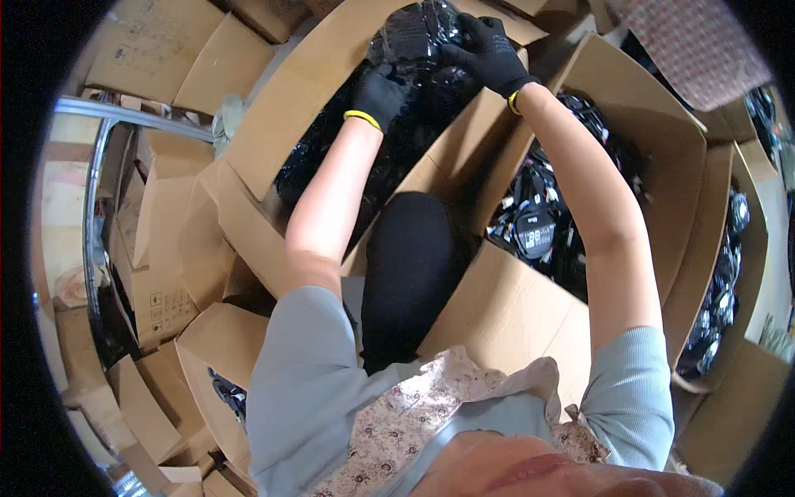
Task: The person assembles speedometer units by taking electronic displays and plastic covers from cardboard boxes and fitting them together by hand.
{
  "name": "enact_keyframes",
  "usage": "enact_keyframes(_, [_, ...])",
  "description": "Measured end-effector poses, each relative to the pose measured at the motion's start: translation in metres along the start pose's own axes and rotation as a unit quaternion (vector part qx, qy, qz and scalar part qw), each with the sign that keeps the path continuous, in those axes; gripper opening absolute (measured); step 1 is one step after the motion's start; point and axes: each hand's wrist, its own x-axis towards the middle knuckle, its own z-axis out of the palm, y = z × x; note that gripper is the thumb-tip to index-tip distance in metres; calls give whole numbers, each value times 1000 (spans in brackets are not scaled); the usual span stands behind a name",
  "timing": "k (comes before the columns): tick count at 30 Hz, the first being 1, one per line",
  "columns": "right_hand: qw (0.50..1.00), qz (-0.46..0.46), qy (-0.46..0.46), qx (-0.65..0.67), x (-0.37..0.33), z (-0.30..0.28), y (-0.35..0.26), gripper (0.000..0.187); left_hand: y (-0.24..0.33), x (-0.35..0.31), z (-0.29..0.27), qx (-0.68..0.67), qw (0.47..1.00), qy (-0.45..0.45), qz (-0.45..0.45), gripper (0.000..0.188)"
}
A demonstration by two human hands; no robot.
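Both my hands wear black gloves with yellow cuffs and reach to the far side of an open cardboard box point(281, 108). Between them is a black bundle wrapped in shiny clear plastic point(406, 37). My right hand point(494, 58) is closed on its right side, fingers bent over the edge. At its near left side, my left hand point(383, 98) presses up against the bundle, its fingers mostly hidden in the dark wrapping. Below the hands, the box is filled with more black plastic-wrapped goods point(331, 157), whose kind I cannot make out.
To the right, another open carton point(646, 108) holds black devices with displays point(534, 232) and loose cables. Farther right stands a carton of wrapped black parts point(716, 306). Folded cartons point(157, 248) and a metal rail point(137, 116) are at left. My knee point(410, 257) sits between the boxes.
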Motion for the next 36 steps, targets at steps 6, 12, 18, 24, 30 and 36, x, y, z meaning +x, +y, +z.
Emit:
enact_keyframes(6, [988,-123,88,25,-69,-93,-83,75,-14,-58,64,-120,975,-140,-124,35])
enact_keyframes(12, [986,-42,30,-159,-248,-223,-253,79,-83,-248,152,-74,964,-101,-233,32])
enact_keyframes(18, [940,257,71,-211,-435,-224,-328,72,-150,-424,138,-80,875,-59,-473,35])
enact_keyframes(24, [958,222,74,-164,-501,-217,-288,82,-167,-421,114,506,708,-358,-338,33])
enact_keyframes(30, [975,172,90,-109,-509,-203,-280,87,-133,-398,158,660,678,-318,-60,42])
enact_keyframes(36, [971,216,26,-94,-509,-220,-293,98,-183,-406,183,556,603,-562,109,82])
